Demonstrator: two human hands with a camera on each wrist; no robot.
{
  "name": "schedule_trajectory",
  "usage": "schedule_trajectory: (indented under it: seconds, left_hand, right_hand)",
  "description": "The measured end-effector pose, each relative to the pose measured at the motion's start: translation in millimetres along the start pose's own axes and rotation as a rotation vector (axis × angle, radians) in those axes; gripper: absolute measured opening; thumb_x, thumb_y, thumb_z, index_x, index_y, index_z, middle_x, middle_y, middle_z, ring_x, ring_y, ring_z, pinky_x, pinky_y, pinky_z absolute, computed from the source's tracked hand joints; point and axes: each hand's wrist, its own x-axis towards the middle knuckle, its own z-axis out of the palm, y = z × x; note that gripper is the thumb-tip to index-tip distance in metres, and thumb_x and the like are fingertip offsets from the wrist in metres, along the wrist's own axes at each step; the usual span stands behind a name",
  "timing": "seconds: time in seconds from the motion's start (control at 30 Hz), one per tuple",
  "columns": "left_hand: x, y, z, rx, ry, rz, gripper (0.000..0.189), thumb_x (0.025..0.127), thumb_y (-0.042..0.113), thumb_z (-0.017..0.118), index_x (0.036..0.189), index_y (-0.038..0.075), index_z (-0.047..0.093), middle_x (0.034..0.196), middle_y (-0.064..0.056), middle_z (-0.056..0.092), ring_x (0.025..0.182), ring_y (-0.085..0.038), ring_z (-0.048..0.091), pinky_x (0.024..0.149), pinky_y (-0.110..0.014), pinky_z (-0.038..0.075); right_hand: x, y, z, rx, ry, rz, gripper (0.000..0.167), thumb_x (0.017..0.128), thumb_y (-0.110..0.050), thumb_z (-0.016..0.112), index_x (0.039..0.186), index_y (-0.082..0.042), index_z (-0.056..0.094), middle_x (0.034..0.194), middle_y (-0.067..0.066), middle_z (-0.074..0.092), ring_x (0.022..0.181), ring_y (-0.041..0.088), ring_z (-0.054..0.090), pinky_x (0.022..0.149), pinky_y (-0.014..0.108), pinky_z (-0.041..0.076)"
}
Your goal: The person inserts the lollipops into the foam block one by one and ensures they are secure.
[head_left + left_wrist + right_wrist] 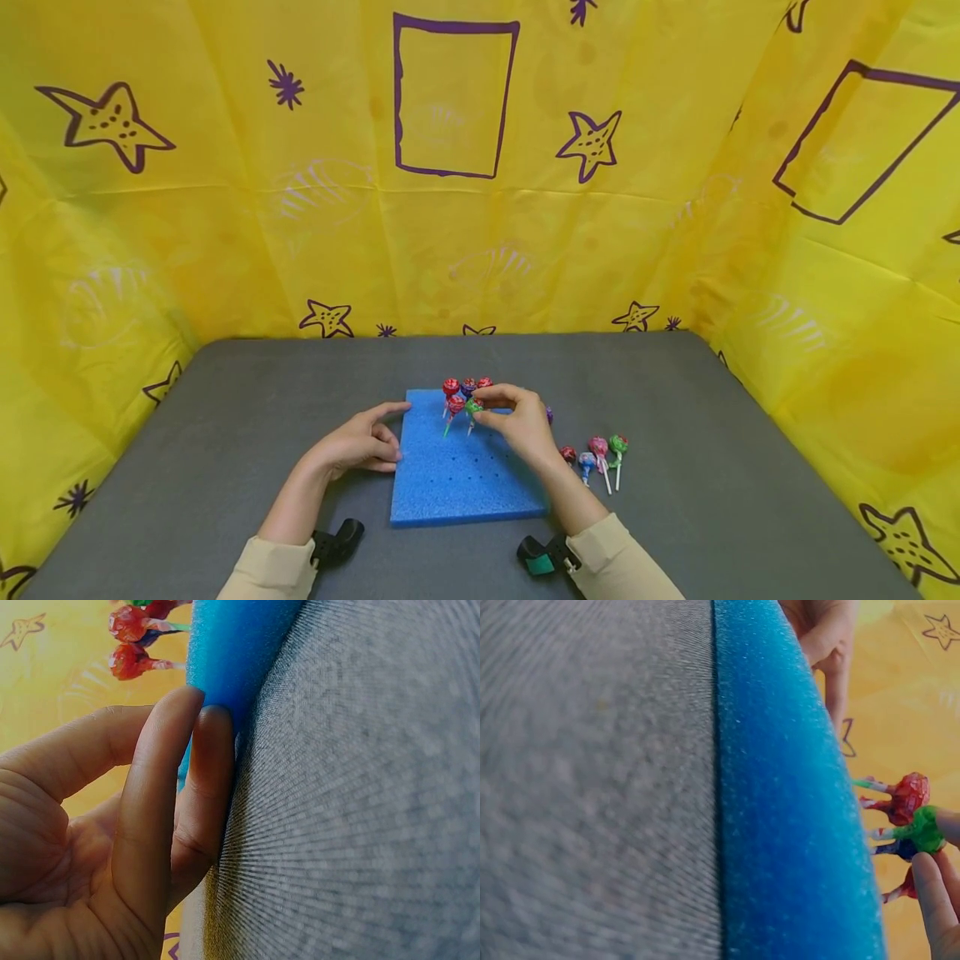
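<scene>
A blue foam board (480, 496) dotted with small holes lies on the table. My right hand (527, 423) pinches the green-wrapped head of a lollipop (928, 831) between thumb and fingers, its stick pointing down at the board. Around it several lollipops stand upright in the board's far part: a red one (451, 387), another red one (455, 404) on a green stick, and a dark blue one (468, 386). At the board's left edge, my left hand (365, 442) touches the foam with extended fingertips, as the left wrist view shows (161, 802).
Right of the board lie loose lollipops: pink (597, 446), green (618, 443), blue (587, 460) and dark red (567, 454). A purple one (550, 414) is partly hidden behind my right hand. Yellow patterned cloth (442, 250) hangs around the grey table (247, 400).
</scene>
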Motion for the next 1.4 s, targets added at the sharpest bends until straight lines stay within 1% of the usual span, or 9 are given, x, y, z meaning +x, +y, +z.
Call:
schedule_trajectory:
  seconds: [0.2, 0.43, 0.63, 0.8, 0.9, 1.0, 1.23, 1.4]
  left_hand:
    - [1.7, -0.4, -0.9, 0.005, -0.006, 0.004, 0.076, 0.09, 0.001, 0.065, 0.155, 0.008, 0.027, 0.088, -0.008, 0.06, 0.074, -0.014, 0.064, 0.069, -0.026, 0.062]
    - [2.4, -0.6, -1.6, 0.011, 0.004, -0.004, 0.076, 0.089, 0.002, 0.067, 0.154, 0.009, 0.028, 0.088, -0.008, 0.06, 0.074, -0.014, 0.064, 0.069, -0.026, 0.062]
    - [2.6, -0.8, -2.2, 0.016, 0.006, 0.005, 0.076, 0.089, 0.001, 0.067, 0.154, 0.009, 0.029, 0.089, -0.008, 0.06, 0.074, -0.014, 0.065, 0.068, -0.025, 0.062]
    - [2.6, -1.2, -2.0, 0.013, 0.008, 0.006, 0.076, 0.089, 0.001, 0.067, 0.154, 0.009, 0.029, 0.088, -0.008, 0.06, 0.074, -0.014, 0.065, 0.068, -0.026, 0.062]
    - [2.4, -1.4, -1.7, 0.011, 0.008, 0.004, 0.076, 0.089, 0.0, 0.067, 0.154, 0.009, 0.029, 0.088, -0.008, 0.06, 0.074, -0.014, 0.065, 0.068, -0.026, 0.062]
    - [2.4, -1.8, -1.6, 0.01, 0.006, 0.002, 0.076, 0.089, 0.0, 0.066, 0.154, 0.009, 0.028, 0.087, -0.008, 0.06, 0.074, -0.014, 0.064, 0.068, -0.026, 0.062]
    - [2.2, -2.9, -1.5, 0.005, 0.002, 0.009, 0.076, 0.089, 0.0, 0.066, 0.154, 0.008, 0.028, 0.087, -0.007, 0.061, 0.074, -0.013, 0.064, 0.068, -0.026, 0.062]
    - [2.2, -3.2, -1.2, 0.001, 0.003, 0.015, 0.076, 0.089, 0.0, 0.066, 0.154, 0.008, 0.028, 0.086, -0.006, 0.061, 0.074, -0.012, 0.064, 0.068, -0.025, 0.062]
  right_hand:
    - [2.6, -1, -6, 0.008, 0.029, -0.002, 0.025, 0.082, -0.009, 0.078, 0.107, -0.013, 0.076, 0.108, 0.009, 0.075, 0.101, 0.023, 0.07, 0.076, 0.029, 0.06]
    - [7.0, -5, -21, -0.001, 0.052, -0.006, 0.024, 0.084, -0.011, 0.077, 0.108, -0.011, 0.075, 0.109, 0.011, 0.074, 0.1, 0.024, 0.069, 0.076, 0.025, 0.058]
    - [9.0, -7, -39, -0.024, 0.063, 0.038, 0.026, 0.087, -0.016, 0.075, 0.113, -0.012, 0.073, 0.115, 0.012, 0.072, 0.104, 0.022, 0.068, 0.084, 0.029, 0.059]
    - [11.5, -5, -53, -0.041, 0.061, 0.058, 0.031, 0.088, -0.018, 0.073, 0.118, -0.008, 0.07, 0.12, 0.017, 0.07, 0.107, 0.025, 0.068, 0.089, 0.035, 0.06]
    - [12.6, -4, -59, -0.045, 0.064, 0.092, 0.033, 0.089, -0.02, 0.072, 0.12, -0.009, 0.069, 0.123, 0.017, 0.069, 0.109, 0.026, 0.067, 0.092, 0.038, 0.058]
    - [13.5, -2, -65, -0.054, 0.071, 0.111, 0.034, 0.089, -0.018, 0.072, 0.121, -0.008, 0.069, 0.125, 0.018, 0.068, 0.111, 0.028, 0.067, 0.095, 0.041, 0.057]
    - [15.8, 5, -76, -0.082, 0.073, 0.123, 0.035, 0.09, -0.014, 0.07, 0.123, -0.003, 0.067, 0.125, 0.021, 0.067, 0.115, 0.032, 0.064, 0.102, 0.048, 0.052]
    - [16.3, 12, -83, -0.112, 0.075, 0.146, 0.034, 0.09, -0.014, 0.069, 0.122, -0.002, 0.067, 0.126, 0.022, 0.067, 0.117, 0.033, 0.062, 0.104, 0.051, 0.049]
